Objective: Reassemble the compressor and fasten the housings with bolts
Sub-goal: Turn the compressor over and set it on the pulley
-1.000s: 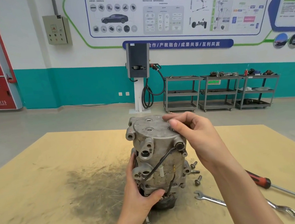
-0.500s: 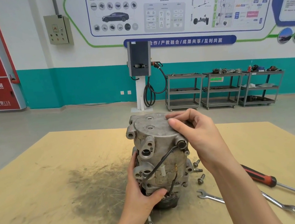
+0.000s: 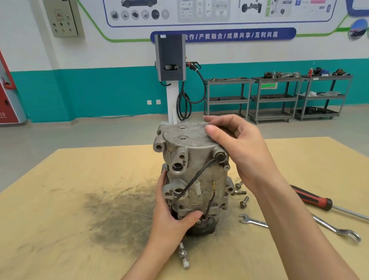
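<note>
A grey metal compressor (image 3: 192,161) stands upright on the wooden table (image 3: 63,217), pulley end down, with a black wire running down its front. My left hand (image 3: 172,216) grips its lower body from the left, thumb across the front. My right hand (image 3: 237,144) rests on the right edge of the top housing, thumb and fingers pinched over a bolt hole; whatever they pinch is hidden. Three loose bolts (image 3: 243,201) lie on the table just right of the compressor base.
A combination wrench (image 3: 298,228) and a red-handled screwdriver (image 3: 311,198) lie to the right. A small white-tipped tool (image 3: 183,255) lies near the front of the compressor. A dark grease smear (image 3: 118,212) marks the table left of it. Shelving carts stand far behind.
My right hand's fingers have shifted slightly at the top housing's right edge. The left hand keeps its grip and the compressor stays in place; the camera view has tilted a little.
</note>
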